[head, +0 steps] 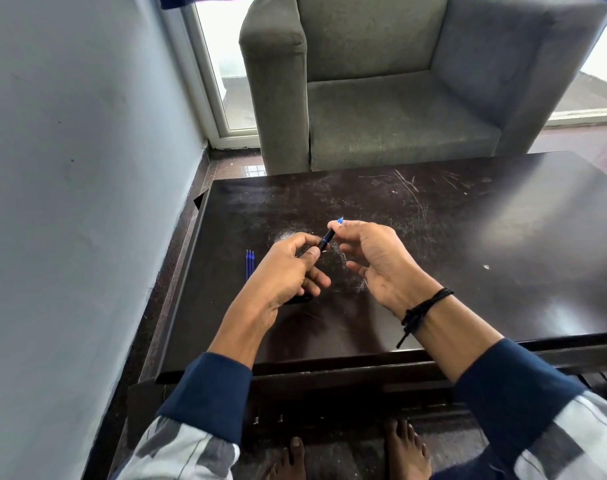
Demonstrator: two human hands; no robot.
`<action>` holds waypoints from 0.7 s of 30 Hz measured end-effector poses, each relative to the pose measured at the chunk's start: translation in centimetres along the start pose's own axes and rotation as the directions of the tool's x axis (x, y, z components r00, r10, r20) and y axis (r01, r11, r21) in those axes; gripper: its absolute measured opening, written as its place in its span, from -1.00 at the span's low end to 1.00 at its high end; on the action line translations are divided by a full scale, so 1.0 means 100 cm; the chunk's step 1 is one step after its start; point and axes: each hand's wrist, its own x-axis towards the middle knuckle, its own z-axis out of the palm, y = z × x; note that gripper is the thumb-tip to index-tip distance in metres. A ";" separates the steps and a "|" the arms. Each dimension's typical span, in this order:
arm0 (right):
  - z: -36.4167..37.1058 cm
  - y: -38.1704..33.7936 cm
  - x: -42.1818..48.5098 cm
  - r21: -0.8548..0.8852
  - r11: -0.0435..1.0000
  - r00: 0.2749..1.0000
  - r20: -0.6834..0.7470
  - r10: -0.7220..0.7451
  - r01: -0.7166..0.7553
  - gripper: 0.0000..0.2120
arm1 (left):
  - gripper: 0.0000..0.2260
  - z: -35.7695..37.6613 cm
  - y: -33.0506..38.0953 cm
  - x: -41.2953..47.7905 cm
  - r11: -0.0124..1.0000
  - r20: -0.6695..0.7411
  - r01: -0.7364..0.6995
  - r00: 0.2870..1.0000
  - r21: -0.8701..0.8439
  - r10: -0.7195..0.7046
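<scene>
Dark table at frame centre: left hand grips a pen; right hand pinches its blue tip; refills lie left.

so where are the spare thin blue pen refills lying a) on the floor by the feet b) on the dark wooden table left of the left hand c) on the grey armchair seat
b: the thin blue pen refills lie side by side on the dark wooden table, left of the left hand holding the black pen.
</scene>
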 end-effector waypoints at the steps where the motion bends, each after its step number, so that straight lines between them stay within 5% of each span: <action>1: 0.000 0.000 -0.001 0.004 1.000 1.000 0.001 0.001 -0.001 -0.79 | -0.81 0.000 0.000 0.000 1.000 -0.002 0.000 1.000 0.000 0.000; 10: -0.001 0.002 0.000 -0.035 0.999 1.000 -0.016 -0.001 0.000 -0.91 | -0.81 0.001 0.001 0.000 1.000 -0.003 0.007 1.000 0.018 -0.007; 15: 0.001 0.001 -0.002 -0.058 0.998 1.000 0.017 0.026 -0.025 -0.73 | -0.81 0.001 0.001 -0.001 1.000 -0.013 0.017 1.000 0.005 -0.017; 21: 0.001 0.003 0.001 -0.055 0.998 1.000 0.013 0.015 -0.014 -0.88 | -0.81 0.001 0.001 0.000 1.000 -0.012 0.025 1.000 -0.004 -0.025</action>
